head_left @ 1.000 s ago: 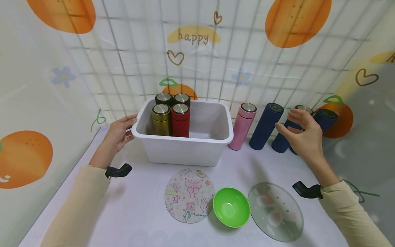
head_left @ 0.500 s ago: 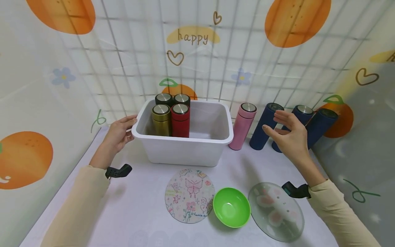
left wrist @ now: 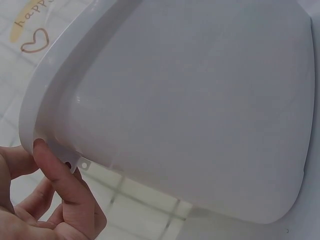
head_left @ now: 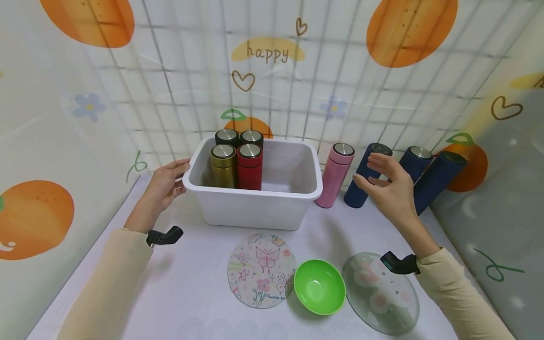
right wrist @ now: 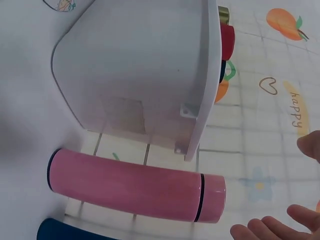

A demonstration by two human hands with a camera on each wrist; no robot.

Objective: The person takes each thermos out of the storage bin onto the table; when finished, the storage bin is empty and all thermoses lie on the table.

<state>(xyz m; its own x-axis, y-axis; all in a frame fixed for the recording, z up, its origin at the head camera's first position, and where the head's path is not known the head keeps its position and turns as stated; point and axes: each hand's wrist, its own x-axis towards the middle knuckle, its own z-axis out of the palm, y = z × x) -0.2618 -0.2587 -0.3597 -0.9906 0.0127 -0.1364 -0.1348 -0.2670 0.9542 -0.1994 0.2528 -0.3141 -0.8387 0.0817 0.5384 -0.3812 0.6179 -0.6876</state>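
Observation:
My left hand (head_left: pixel 163 185) holds the left end of a white plastic bin (head_left: pixel 255 208) at its rim. In the left wrist view, its fingers (left wrist: pixel 60 172) touch the bin just under the lip. Standing inside the bin's left half are a gold thermos (head_left: pixel 223 170), a red thermos (head_left: pixel 250 170) and two black-lidded ones behind. My right hand (head_left: pixel 393 191) is raised in front of the blue thermoses (head_left: pixel 359 186), fingers and thumb apart with nothing between them. A pink thermos (head_left: pixel 333 177) stands between the bin and the blue ones; it also shows in the right wrist view.
In front of the bin lie a round butterfly-patterned mat (head_left: pixel 261 269), a green bowl (head_left: pixel 319 287) and a round glass plate (head_left: pixel 380 293). More blue thermoses (head_left: pixel 439 179) lean near the right wall. A patterned curtain over a wire grid (head_left: pixel 272 104) closes off the back.
My right hand has moved left, from the farther blue thermoses towards the one beside the pink thermos. The left hand and the bin have stayed in place.

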